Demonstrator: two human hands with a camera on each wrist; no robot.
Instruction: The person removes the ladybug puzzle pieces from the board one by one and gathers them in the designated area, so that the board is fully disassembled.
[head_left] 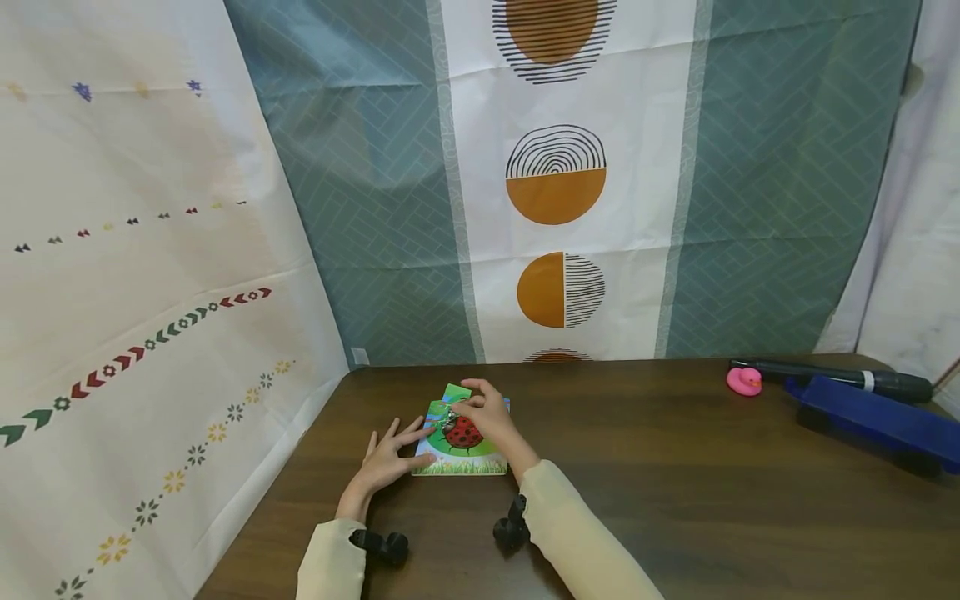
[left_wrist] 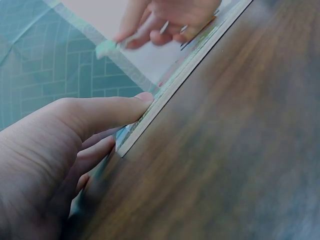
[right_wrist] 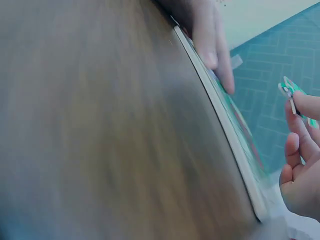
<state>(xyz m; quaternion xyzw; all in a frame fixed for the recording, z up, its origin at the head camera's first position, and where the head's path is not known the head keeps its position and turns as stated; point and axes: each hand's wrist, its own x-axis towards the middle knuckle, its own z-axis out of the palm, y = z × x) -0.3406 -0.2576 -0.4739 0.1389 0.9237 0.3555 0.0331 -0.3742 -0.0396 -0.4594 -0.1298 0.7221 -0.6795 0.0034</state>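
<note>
A flat ladybug puzzle (head_left: 462, 465), with a red spotted ladybug on green and grass along its near edge, lies on the table. My left hand (head_left: 384, 462) rests at its left side with fingers spread. In the left wrist view the thumb (left_wrist: 135, 102) touches the puzzle's edge. My right hand (head_left: 487, 414) is over the puzzle's upper right part and hides some of it. Between thumb and fingertips it pinches a small green puzzle piece (right_wrist: 286, 88), raised above the board in the right wrist view.
A pink rubber duck (head_left: 744, 382) sits at the back right of the brown wooden table (head_left: 637, 467). Beside it lie a long black object (head_left: 892, 385) and a blue object (head_left: 873, 417). Patterned cloths hang behind and to the left.
</note>
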